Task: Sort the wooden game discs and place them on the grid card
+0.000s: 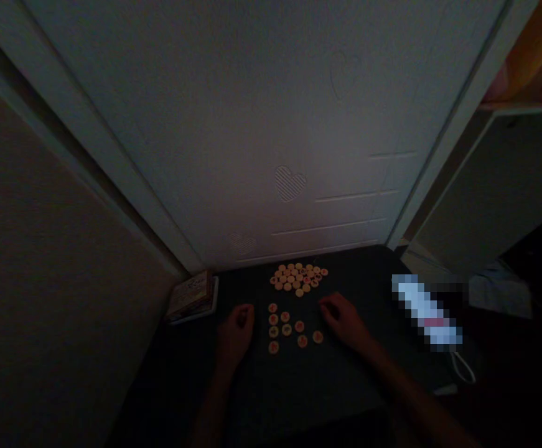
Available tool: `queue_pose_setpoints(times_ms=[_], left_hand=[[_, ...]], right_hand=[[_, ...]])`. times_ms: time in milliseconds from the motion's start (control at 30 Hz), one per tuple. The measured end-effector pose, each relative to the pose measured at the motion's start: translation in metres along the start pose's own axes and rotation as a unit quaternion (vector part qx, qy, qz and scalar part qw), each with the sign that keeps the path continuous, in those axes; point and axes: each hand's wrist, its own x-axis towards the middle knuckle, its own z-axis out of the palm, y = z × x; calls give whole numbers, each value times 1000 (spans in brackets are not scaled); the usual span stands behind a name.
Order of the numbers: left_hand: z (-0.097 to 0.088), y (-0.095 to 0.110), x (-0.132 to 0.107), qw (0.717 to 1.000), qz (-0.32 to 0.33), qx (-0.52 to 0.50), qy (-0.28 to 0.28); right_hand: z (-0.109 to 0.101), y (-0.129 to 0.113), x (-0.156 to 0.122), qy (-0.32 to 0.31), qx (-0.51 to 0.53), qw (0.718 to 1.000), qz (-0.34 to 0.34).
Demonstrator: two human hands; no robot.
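Observation:
A heap of round wooden game pieces (299,277) with red and dark marks lies at the far side of a dark table (299,386). Nearer me, several single pieces (287,326) are laid out in short rows. My left hand (234,333) rests on the table left of those rows, fingers curled; a piece seems to sit at its fingertips, though the dim light leaves this unclear. My right hand (345,320) lies palm down to the right of the rows, fingers bent toward the pieces, with nothing seen in it.
A small box (192,297) lies at the table's far left corner. A blurred-out white object (427,314) sits at the right, with a white cord (462,367) beside it. A pale wall panel with heart shapes (290,183) stands right behind the table.

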Motion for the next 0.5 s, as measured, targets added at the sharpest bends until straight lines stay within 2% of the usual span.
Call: queue_pose_setpoints(times_ms=[133,233,400,500], left_hand=[[1,-3,0,1000,5,-2,6],[1,-4,0,1000,5,-10,5],[2,-5,0,1000,7,-24,1],[2,-5,0,1000,1,-19,3]], right_hand=[[2,12,30,-13,-8,999,-30],[6,18,41,-27,-17,998,-50],[6,20,34,-36,-39,997,-59],[3,23,25,-21,-64,997,-47]])
